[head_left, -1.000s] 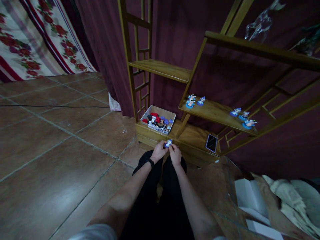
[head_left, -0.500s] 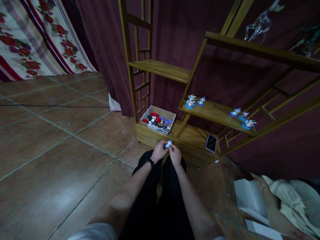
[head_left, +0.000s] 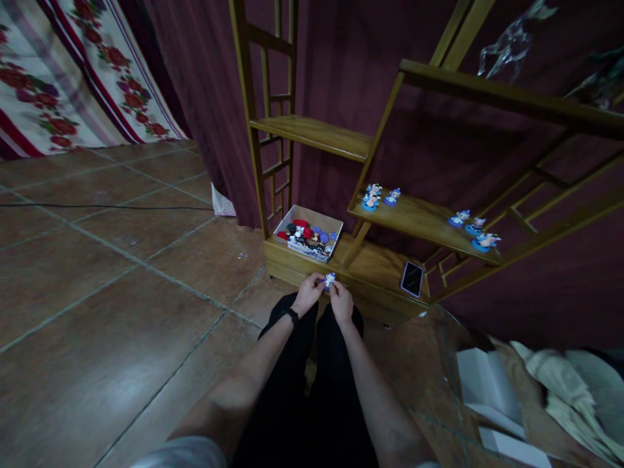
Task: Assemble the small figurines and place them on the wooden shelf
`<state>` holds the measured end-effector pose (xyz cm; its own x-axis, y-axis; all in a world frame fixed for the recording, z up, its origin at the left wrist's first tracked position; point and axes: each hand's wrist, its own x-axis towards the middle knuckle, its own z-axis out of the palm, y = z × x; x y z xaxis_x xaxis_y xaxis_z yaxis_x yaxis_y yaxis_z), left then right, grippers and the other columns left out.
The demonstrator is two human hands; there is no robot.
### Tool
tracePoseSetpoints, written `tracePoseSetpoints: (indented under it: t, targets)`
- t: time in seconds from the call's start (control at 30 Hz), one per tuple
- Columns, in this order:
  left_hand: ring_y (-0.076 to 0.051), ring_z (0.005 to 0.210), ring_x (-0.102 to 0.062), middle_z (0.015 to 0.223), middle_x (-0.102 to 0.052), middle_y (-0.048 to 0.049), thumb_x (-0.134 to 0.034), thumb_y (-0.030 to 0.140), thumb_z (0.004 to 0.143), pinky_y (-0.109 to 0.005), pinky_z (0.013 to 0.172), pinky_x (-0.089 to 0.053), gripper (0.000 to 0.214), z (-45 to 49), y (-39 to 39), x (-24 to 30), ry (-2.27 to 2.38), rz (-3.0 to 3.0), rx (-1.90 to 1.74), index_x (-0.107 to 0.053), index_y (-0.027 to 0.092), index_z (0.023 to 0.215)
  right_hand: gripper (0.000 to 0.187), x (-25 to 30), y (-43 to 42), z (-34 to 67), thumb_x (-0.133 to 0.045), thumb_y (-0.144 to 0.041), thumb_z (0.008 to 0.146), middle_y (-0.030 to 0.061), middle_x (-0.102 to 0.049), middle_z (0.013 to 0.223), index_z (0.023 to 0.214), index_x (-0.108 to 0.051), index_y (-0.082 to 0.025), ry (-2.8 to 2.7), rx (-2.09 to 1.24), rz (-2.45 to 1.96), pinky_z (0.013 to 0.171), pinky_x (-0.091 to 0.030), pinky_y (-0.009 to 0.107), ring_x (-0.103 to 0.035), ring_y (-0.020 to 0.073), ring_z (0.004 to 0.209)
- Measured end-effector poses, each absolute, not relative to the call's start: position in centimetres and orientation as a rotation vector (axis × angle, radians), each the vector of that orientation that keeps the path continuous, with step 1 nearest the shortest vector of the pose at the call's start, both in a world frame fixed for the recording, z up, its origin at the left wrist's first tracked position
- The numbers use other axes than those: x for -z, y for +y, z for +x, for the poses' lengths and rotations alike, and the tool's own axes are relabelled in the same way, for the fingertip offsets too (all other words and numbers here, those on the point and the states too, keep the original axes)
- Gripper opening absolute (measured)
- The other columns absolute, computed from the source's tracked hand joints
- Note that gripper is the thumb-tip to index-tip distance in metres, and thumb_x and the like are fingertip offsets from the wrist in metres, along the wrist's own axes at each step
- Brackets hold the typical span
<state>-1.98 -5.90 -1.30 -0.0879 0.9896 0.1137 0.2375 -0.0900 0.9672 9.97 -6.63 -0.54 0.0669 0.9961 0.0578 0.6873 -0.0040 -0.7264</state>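
My left hand (head_left: pixel 309 294) and my right hand (head_left: pixel 340 303) meet above my knees, both pinching one small blue and white figurine (head_left: pixel 330 280). Just beyond them is the bottom board of a wooden shelf unit (head_left: pixel 370 266). A cardboard box (head_left: pixel 309 234) full of more small figurines rests on that board. Finished-looking figurines stand on the middle shelf: a group at its left end (head_left: pixel 377 195) and another group at its right end (head_left: pixel 472 229).
A phone (head_left: pixel 412 278) lies flat on the bottom board, right of my hands. White paper sheets (head_left: pixel 487 383) and crumpled cloth (head_left: pixel 565 383) lie on the floor at the right. A dark red curtain hangs behind the shelves. A cable (head_left: pixel 97 207) crosses the tiled floor at left.
The figurine has turned slightly between my fingers and sits a little more upright; both hands stay in the same place.
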Motion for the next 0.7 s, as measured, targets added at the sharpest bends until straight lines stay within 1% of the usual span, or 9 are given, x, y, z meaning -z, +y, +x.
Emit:
tracePoseSetpoints:
  t: [0.1,0.2,0.4,0.53,0.7]
  targets:
    - [-0.011,0.059,-0.058,0.065,-0.062,0.0002,-0.051,0.023,0.074,-0.024,0.059,-0.048,0.010,-2.17,-5.38,1.74,1.381,1.289,-1.277,-0.058,0.016,0.075,0.028,0.51,-6.78,9.87,-0.042,-0.034,0.083,0.0006,-0.064,0.102,0.099,-0.063,-0.029,-1.696,-0.659,-1.732,0.079,-0.041,0.023,-0.058,0.0147,0.091]
    - [-0.011,0.055,-0.057,0.061,-0.060,0.0006,-0.052,0.023,0.073,-0.023,0.057,-0.048,0.009,-2.36,-5.03,2.07,1.337,1.200,-1.295,-0.057,0.016,0.071,0.028,0.50,-6.84,9.83,-0.042,-0.035,0.083,0.0004,-0.064,0.104,0.100,-0.063,-0.029,-1.699,-0.657,-1.714,0.079,-0.041,0.023,-0.058,0.0150,0.091]
    - [-0.011,0.056,-0.058,0.061,-0.060,0.0004,-0.057,0.022,0.068,-0.025,0.056,-0.050,0.007,-2.49,-4.92,2.24,1.252,1.060,-1.322,-0.056,0.015,0.068,0.029,0.57,-6.77,9.83,-0.042,-0.037,0.083,-0.0001,-0.063,0.105,0.101,-0.063,-0.030,-1.709,-0.663,-1.712,0.078,-0.041,0.024,-0.058,0.0150,0.091]
    - [-0.011,0.054,-0.057,0.060,-0.058,0.0010,-0.057,0.022,0.068,-0.026,0.055,-0.050,0.009,-2.38,-4.89,2.26,1.263,1.019,-1.318,-0.054,0.015,0.065,0.028,0.62,-6.82,9.81,-0.042,-0.037,0.082,-0.0001,-0.063,0.106,0.101,-0.063,-0.030,-1.715,-0.653,-1.718,0.078,-0.041,0.023,-0.057,0.0150,0.092]
    - [-0.011,0.053,-0.057,0.059,-0.059,0.0011,-0.057,0.021,0.069,-0.025,0.054,-0.050,0.007,-2.25,-4.81,2.38,1.307,1.013,-1.298,-0.053,0.016,0.066,0.028,0.71,-6.81,9.82,-0.042,-0.037,0.083,-0.0004,-0.063,0.105,0.099,-0.063,-0.030,-1.727,-0.649,-1.718,0.077,-0.041,0.023,-0.057,0.0149,0.091]
